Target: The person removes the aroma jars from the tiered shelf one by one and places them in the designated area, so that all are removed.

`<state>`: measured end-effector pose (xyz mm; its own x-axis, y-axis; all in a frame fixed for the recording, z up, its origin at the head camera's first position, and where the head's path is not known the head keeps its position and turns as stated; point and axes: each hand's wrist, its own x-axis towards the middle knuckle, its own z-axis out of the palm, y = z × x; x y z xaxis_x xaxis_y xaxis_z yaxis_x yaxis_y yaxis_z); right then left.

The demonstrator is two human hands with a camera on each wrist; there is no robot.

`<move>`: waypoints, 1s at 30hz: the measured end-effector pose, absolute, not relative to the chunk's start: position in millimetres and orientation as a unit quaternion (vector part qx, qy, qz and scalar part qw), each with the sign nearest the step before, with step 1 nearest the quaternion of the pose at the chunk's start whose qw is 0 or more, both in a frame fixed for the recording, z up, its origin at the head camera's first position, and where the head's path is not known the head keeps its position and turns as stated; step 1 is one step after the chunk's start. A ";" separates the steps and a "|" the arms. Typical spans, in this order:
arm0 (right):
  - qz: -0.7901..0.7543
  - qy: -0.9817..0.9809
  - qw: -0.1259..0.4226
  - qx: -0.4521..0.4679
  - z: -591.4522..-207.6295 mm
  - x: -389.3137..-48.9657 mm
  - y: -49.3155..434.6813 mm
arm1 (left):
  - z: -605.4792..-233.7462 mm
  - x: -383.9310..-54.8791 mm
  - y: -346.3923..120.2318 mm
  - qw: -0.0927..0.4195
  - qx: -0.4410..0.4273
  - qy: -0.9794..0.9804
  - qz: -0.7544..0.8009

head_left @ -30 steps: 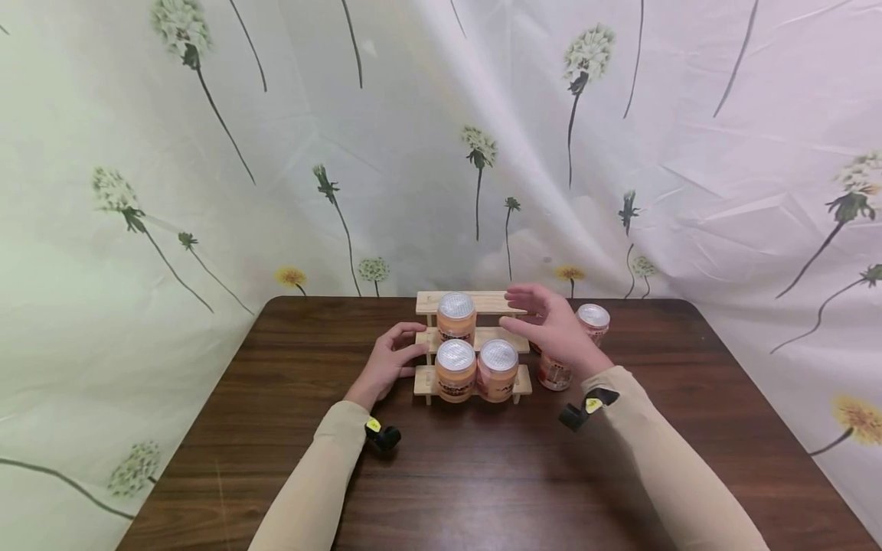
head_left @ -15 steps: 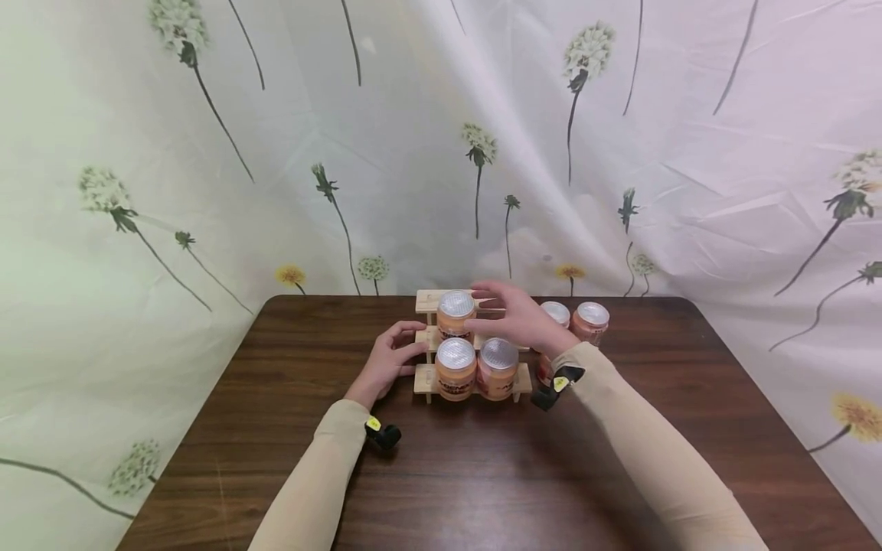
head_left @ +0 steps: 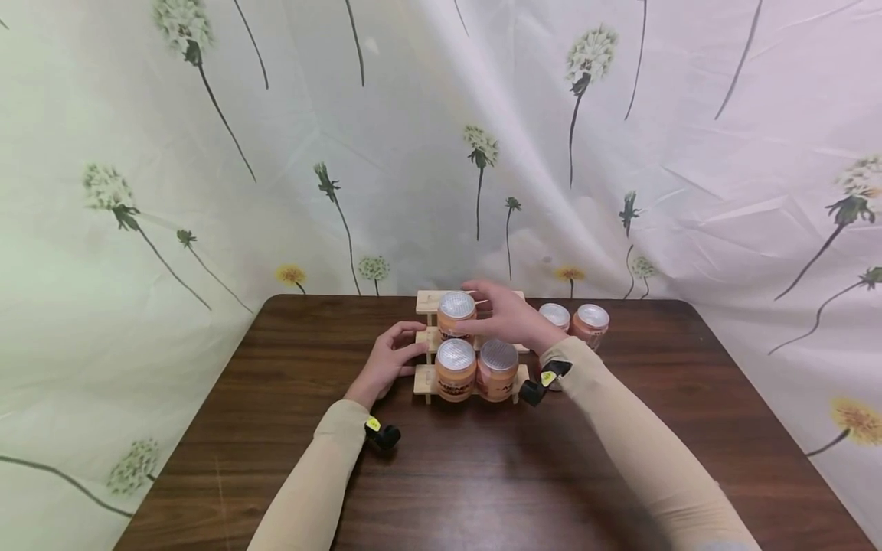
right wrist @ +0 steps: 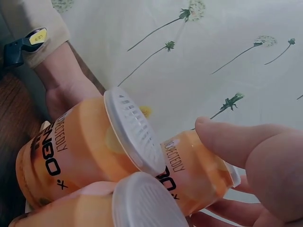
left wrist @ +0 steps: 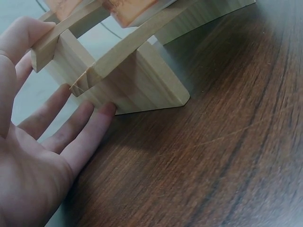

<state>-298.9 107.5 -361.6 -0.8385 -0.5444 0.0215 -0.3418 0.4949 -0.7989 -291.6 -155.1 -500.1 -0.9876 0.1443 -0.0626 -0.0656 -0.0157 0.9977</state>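
A three-step wooden display rack (head_left: 424,380) holds orange jars with slotted white lids. Two jars, a left one (head_left: 455,375) and a right one (head_left: 498,375), stand on its lowest step. Above them, the upper jar (head_left: 457,308) appears to stand on the middle step. My right hand (head_left: 506,315) grips that jar from the right, thumb in front and fingers behind; the right wrist view shows the same jar (right wrist: 196,172) between them. My left hand (head_left: 387,361) touches the rack's left end with fairly straight fingers (left wrist: 85,137), some against the side panel.
Right of the rack stand more orange jars: one (head_left: 554,312), another beside it (head_left: 591,320), and one mostly hidden behind my right wrist. Everything rests on a dark wooden table (head_left: 441,474). A dandelion-print curtain (head_left: 413,138) hangs behind its far edge.
My right hand has moved left from the loose jars, across the rack, and now has its thumb and fingers round the upper jar. The left hand stays where it was.
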 end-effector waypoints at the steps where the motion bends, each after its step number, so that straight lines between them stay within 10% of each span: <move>1: -0.432 0.856 0.119 -0.257 -361.8 -299.2 106.6 | -500.2 -291.8 -155.2 0.073 0.029 0.699 0.711; 30: -0.452 0.845 0.085 -0.273 -370.4 -302.5 101.4 | -503.0 -293.9 -155.7 0.071 0.026 0.699 0.711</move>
